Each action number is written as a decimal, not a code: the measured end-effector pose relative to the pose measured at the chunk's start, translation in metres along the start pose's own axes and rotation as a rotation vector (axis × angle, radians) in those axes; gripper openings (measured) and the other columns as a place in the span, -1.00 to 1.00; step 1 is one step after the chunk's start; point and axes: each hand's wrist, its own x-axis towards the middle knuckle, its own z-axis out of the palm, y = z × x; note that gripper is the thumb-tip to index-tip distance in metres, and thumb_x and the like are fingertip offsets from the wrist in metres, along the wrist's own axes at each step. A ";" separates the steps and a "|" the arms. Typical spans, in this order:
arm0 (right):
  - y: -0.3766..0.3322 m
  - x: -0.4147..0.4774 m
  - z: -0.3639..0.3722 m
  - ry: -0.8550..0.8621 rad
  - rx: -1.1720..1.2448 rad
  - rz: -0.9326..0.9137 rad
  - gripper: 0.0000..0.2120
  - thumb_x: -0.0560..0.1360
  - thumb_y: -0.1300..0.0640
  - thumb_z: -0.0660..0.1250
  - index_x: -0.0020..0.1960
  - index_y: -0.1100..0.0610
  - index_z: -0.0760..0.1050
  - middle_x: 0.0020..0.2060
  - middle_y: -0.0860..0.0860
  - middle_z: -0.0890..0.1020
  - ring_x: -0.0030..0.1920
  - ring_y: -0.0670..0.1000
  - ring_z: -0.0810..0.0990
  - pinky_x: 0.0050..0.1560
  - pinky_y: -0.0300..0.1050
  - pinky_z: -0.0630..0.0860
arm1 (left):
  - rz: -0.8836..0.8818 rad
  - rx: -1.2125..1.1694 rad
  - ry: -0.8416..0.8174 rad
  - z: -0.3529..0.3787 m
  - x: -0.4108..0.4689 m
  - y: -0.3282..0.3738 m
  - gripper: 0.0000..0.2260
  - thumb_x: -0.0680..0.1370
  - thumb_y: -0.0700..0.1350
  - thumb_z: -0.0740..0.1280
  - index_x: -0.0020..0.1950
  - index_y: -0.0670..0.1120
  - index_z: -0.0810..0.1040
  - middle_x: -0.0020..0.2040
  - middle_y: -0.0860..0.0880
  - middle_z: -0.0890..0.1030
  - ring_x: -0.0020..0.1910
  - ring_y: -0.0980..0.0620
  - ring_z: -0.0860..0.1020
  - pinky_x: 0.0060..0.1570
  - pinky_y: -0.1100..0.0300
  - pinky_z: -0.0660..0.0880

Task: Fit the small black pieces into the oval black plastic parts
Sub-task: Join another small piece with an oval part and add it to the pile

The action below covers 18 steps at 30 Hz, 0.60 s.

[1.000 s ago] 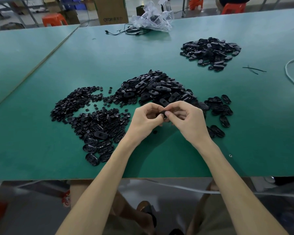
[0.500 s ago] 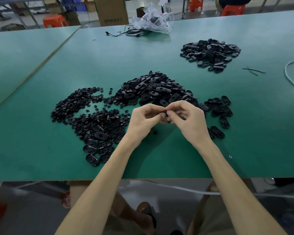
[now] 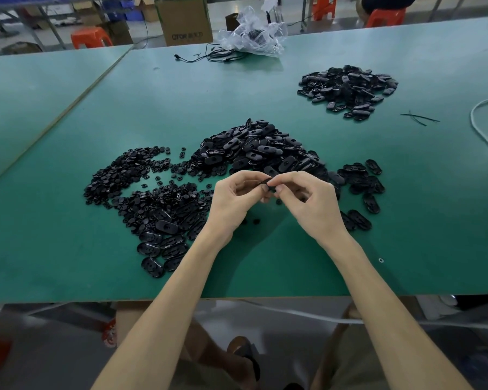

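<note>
Head view: my left hand (image 3: 231,204) and right hand (image 3: 310,204) have barely shifted this past second. The fingers of both pinch one oval part (image 3: 268,183) above the tabletop (image 3: 68,249). The heap of small pieces (image 3: 130,175) lies at nine o'clock. I'm likely still seating a piece.

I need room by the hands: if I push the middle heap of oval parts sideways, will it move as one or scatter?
Probably scatters: the heap of oval parts is loose, with pieces lying every way and some apart at its right. They look glossy and flat, so they likely slide on the green table rather than roll. They look like thin shells, so probably light.
</note>
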 end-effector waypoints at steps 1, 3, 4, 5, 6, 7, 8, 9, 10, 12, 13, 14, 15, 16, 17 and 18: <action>0.000 0.000 0.000 0.002 -0.006 -0.005 -0.78 0.58 0.33 0.40 0.03 0.05 0.73 -0.04 -0.11 0.73 -0.07 -0.03 0.74 0.03 0.06 0.68 | 0.005 -0.001 0.003 0.000 0.000 0.000 -0.86 0.57 -0.32 0.46 0.12 -0.25 0.67 -0.07 -0.17 0.74 -0.16 -0.03 0.68 0.01 0.16 0.61; -0.002 -0.001 0.001 0.011 -0.009 -0.013 -0.77 0.57 0.34 0.40 0.02 0.06 0.73 -0.05 -0.12 0.72 -0.07 -0.03 0.73 0.00 0.05 0.67 | 0.020 0.010 -0.002 0.000 0.000 0.001 -0.85 0.58 -0.31 0.46 0.14 -0.26 0.68 -0.04 -0.19 0.73 -0.15 -0.05 0.67 0.04 0.12 0.62; -0.002 -0.002 0.001 0.021 -0.003 -0.014 -0.77 0.57 0.34 0.39 0.01 0.06 0.73 -0.04 -0.12 0.71 -0.07 -0.02 0.73 -0.02 0.03 0.67 | 0.026 0.016 -0.007 0.001 0.000 0.002 -0.84 0.58 -0.29 0.46 0.15 -0.25 0.68 -0.02 -0.19 0.74 -0.14 -0.04 0.67 0.04 0.13 0.62; -0.003 -0.002 0.000 0.040 0.006 -0.012 -0.76 0.58 0.34 0.37 0.02 0.06 0.73 -0.04 -0.12 0.70 -0.06 -0.02 0.72 -0.05 0.02 0.66 | 0.028 0.021 -0.008 0.002 0.000 0.002 -0.83 0.58 -0.28 0.46 0.17 -0.25 0.68 0.01 -0.17 0.74 -0.11 -0.03 0.68 0.04 0.15 0.62; -0.003 -0.001 0.000 0.070 0.016 -0.009 -0.76 0.58 0.34 0.36 0.04 0.06 0.73 -0.02 -0.11 0.69 -0.04 -0.01 0.71 -0.08 0.00 0.65 | 0.025 0.025 -0.002 0.003 0.000 0.002 -0.82 0.59 -0.28 0.45 0.19 -0.24 0.68 0.03 -0.14 0.74 -0.07 -0.02 0.69 0.04 0.16 0.62; -0.004 -0.001 -0.001 0.112 0.020 -0.004 -0.75 0.59 0.33 0.34 0.07 0.07 0.72 0.01 -0.09 0.68 -0.02 -0.01 0.70 -0.09 -0.01 0.64 | 0.019 0.031 0.010 0.005 0.000 0.001 -0.81 0.60 -0.28 0.44 0.21 -0.23 0.67 0.06 -0.12 0.74 -0.02 -0.01 0.70 0.04 0.17 0.63; -0.004 0.001 -0.002 0.167 0.018 0.004 -0.74 0.59 0.33 0.33 0.13 0.08 0.70 0.06 -0.07 0.66 0.01 -0.01 0.70 -0.07 0.00 0.65 | 0.010 0.038 0.024 0.005 0.000 0.001 -0.81 0.62 -0.28 0.42 0.22 -0.23 0.67 0.07 -0.10 0.74 0.02 -0.02 0.71 0.04 0.17 0.64; -0.004 0.002 -0.003 0.237 0.018 0.020 -0.72 0.59 0.33 0.32 0.20 0.09 0.67 0.11 -0.04 0.62 0.04 -0.03 0.69 -0.03 -0.01 0.66 | -0.001 0.046 0.033 0.006 0.001 0.000 -0.81 0.63 -0.28 0.40 0.23 -0.22 0.67 0.08 -0.10 0.74 0.04 -0.02 0.72 0.04 0.17 0.64; -0.003 0.003 -0.005 0.321 0.023 0.046 -0.68 0.60 0.33 0.30 0.27 0.10 0.63 0.17 -0.01 0.56 0.07 -0.07 0.67 0.02 -0.07 0.66 | -0.012 0.054 0.033 0.006 0.001 0.000 -0.82 0.63 -0.27 0.39 0.23 -0.21 0.67 0.08 -0.09 0.74 0.05 -0.02 0.72 0.04 0.17 0.64; 0.000 0.006 -0.009 0.502 0.056 0.141 -0.61 0.60 0.33 0.27 0.40 0.13 0.52 0.27 0.03 0.42 0.12 -0.16 0.63 0.08 -0.22 0.62 | -0.031 0.077 0.018 0.006 0.001 -0.001 -0.83 0.64 -0.28 0.38 0.21 -0.17 0.68 0.08 -0.07 0.73 0.05 -0.01 0.72 0.06 0.15 0.65; 0.002 0.007 -0.011 0.576 0.082 0.207 -0.58 0.60 0.33 0.26 0.44 0.15 0.46 0.30 0.04 0.36 0.15 -0.19 0.60 0.10 -0.23 0.60 | -0.038 0.092 0.010 0.006 0.001 -0.001 -0.83 0.64 -0.28 0.38 0.21 -0.16 0.68 0.08 -0.06 0.73 0.05 0.00 0.71 0.08 0.12 0.65; 0.004 0.007 -0.013 0.631 0.110 0.276 -0.55 0.60 0.33 0.26 0.48 0.15 0.39 0.32 0.04 0.31 0.17 -0.21 0.57 0.12 -0.20 0.60 | -0.043 0.104 0.005 0.006 0.001 -0.001 -0.83 0.64 -0.29 0.37 0.20 -0.16 0.68 0.08 -0.06 0.73 0.05 0.00 0.71 0.09 0.10 0.65; 0.006 0.008 -0.014 0.666 0.134 0.338 -0.51 0.60 0.33 0.25 0.51 0.16 0.33 0.35 0.04 0.28 0.20 -0.22 0.54 0.14 -0.15 0.61 | -0.046 0.112 0.003 0.005 0.001 -0.001 -0.82 0.64 -0.29 0.37 0.20 -0.16 0.68 0.08 -0.05 0.73 0.05 0.01 0.71 0.09 0.09 0.65; 0.007 0.009 -0.015 0.686 0.152 0.386 -0.47 0.60 0.34 0.25 0.56 0.18 0.28 0.37 0.05 0.25 0.21 -0.22 0.52 0.17 -0.08 0.61 | -0.047 0.116 0.003 0.006 0.001 -0.001 -0.82 0.64 -0.30 0.37 0.20 -0.16 0.68 0.08 -0.06 0.73 0.05 0.01 0.71 0.09 0.09 0.65; 0.008 0.009 -0.016 0.696 0.160 0.415 -0.43 0.61 0.34 0.25 0.59 0.20 0.23 0.40 0.06 0.24 0.22 -0.22 0.50 0.18 -0.04 0.61 | -0.048 0.119 0.004 0.006 0.001 0.000 -0.82 0.64 -0.31 0.36 0.20 -0.16 0.68 0.08 -0.06 0.73 0.05 0.01 0.71 0.08 0.10 0.65; 0.008 0.009 -0.016 0.700 0.162 0.427 -0.40 0.61 0.35 0.25 0.62 0.21 0.20 0.42 0.06 0.23 0.23 -0.22 0.50 0.18 -0.04 0.61 | -0.049 0.123 0.005 0.006 0.000 0.000 -0.82 0.64 -0.32 0.36 0.19 -0.16 0.68 0.08 -0.06 0.73 0.05 0.01 0.71 0.07 0.11 0.65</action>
